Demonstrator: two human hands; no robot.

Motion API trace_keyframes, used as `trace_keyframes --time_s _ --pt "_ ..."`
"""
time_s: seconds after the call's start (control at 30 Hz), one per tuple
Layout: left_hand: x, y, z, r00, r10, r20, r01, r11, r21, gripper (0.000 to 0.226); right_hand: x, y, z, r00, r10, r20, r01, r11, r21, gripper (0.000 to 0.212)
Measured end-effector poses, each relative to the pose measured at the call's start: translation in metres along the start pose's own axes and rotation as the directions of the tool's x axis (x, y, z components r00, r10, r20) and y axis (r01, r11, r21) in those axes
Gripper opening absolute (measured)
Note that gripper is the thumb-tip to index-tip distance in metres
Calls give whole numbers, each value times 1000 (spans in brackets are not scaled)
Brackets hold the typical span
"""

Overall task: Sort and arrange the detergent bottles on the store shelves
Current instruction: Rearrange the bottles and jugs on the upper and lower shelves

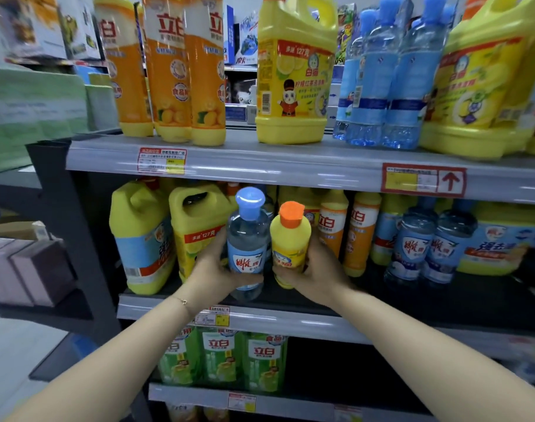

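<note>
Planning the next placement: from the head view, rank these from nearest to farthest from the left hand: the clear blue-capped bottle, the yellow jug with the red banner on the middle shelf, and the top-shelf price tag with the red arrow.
1. Clear blue-capped bottle: in the left hand.
2. Yellow jug with the red banner: middle shelf, beside that hand.
3. Price tag with the red arrow: upper right.

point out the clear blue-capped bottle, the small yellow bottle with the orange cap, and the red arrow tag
clear bottle (247, 239): head view, on its clear body above the label
yellow bottle (290, 239): head view, on its yellow body below the orange cap
arrow tag (450, 181): head view, on the red arrow
</note>
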State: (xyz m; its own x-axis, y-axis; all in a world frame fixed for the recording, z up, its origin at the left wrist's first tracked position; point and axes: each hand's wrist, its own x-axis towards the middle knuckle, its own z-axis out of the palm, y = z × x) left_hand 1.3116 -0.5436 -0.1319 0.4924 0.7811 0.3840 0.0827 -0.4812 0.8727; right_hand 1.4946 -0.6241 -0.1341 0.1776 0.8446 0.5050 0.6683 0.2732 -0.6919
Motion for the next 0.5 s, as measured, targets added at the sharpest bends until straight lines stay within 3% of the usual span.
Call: trace_keyframes --time_s 0.2,0.5 --pt "-11 71 -17 989 148 27 -146 987 -65 69 -10 -48 -29 975 -185 -124 180 982 -50 63" --pt "16 208 -10 954 299 36 -288 941 -175 64 4 -115 -118 891 -232 -390 259 966 18 57"
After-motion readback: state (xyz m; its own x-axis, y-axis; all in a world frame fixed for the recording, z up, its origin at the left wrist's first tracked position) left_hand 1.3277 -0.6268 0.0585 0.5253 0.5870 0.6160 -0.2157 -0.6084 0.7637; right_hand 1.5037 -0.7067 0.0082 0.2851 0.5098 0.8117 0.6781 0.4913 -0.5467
